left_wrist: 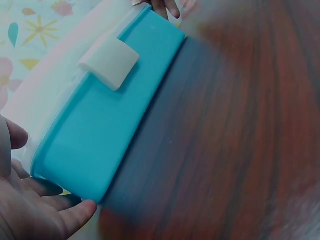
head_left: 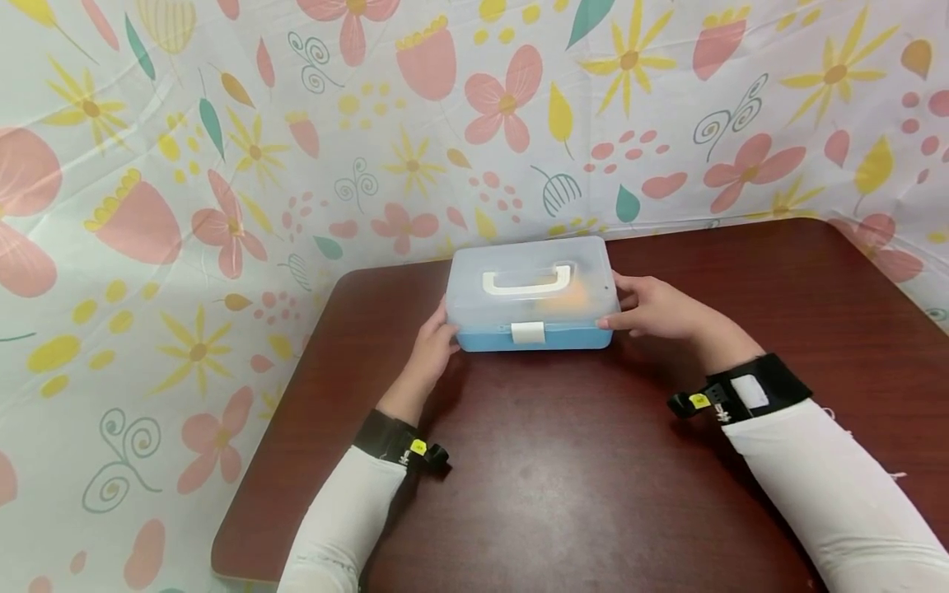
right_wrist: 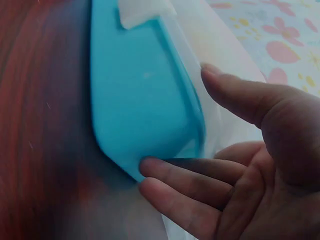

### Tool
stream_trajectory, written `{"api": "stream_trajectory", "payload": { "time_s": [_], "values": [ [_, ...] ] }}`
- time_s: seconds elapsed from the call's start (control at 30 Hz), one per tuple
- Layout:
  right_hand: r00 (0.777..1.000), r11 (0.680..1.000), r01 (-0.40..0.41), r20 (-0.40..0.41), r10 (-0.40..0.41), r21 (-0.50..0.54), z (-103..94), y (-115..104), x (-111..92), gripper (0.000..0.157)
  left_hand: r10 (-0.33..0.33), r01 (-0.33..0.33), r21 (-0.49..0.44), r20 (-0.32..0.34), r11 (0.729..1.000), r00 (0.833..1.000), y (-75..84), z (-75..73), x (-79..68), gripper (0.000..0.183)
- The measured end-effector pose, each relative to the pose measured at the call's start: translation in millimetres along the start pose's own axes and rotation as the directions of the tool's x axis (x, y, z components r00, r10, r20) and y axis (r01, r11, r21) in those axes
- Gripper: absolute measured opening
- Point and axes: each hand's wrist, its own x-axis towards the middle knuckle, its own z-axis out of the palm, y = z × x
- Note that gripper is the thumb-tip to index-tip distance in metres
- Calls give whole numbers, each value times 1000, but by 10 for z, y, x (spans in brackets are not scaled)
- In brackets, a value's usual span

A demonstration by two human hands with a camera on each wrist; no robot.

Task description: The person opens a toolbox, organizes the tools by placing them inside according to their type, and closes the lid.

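Observation:
A plastic storage box with a light blue base stands on the brown table. Its cloudy clear lid is down, with a white carry handle on top and a white latch over the front seam. Something orange shows blurred through the lid. My left hand holds the box's left end, fingers low on the blue side in the left wrist view. At the opposite end, my right hand grips the corner; its thumb lies along the lid edge and its fingers reach the blue base.
The dark brown table has rounded corners and reaches toward the viewer. A flower-patterned cloth hangs behind it and down its left side. Black wrist straps with small cameras sit over white sleeves.

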Motion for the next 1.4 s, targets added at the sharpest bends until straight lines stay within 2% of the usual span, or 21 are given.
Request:
{"api": "stream_trajectory", "payload": {
  "time_s": [0.13,0.33,0.53,0.7,0.9,1.07,1.2,1.4],
  "values": [
    [998,1000,11,-64,-11,-10,97,-26,83,101,-6,6,-5,-44,1000,999,-10,-67,29,66],
    [992,999,4,-125,-9,-34,228,-47,228,99,-50,46,-37,-109,998,993,-35,-159,83,65],
    [994,1000,17,-110,-16,5,348,-163,396,95,-72,64,-50,-181,997,981,-31,-272,99,63],
    [996,998,4,-86,2,66,467,-268,570,93,-102,88,-67,-250,994,963,-74,-406,135,63],
    [997,993,4,-80,6,121,672,-392,777,91,-109,88,-77,-346,993,932,-169,-601,170,62],
    [994,993,42,-102,-31,107,858,-505,909,87,-96,75,-67,-399,995,912,-218,-746,170,58],
    [992,997,61,-114,-54,56,994,-582,988,85,-131,88,-120,-415,989,900,-220,-841,167,56],
    [994,996,60,-95,-53,72,1139,-636,1120,85,-156,90,-162,-460,983,874,-230,-919,158,60]
  ]
}}
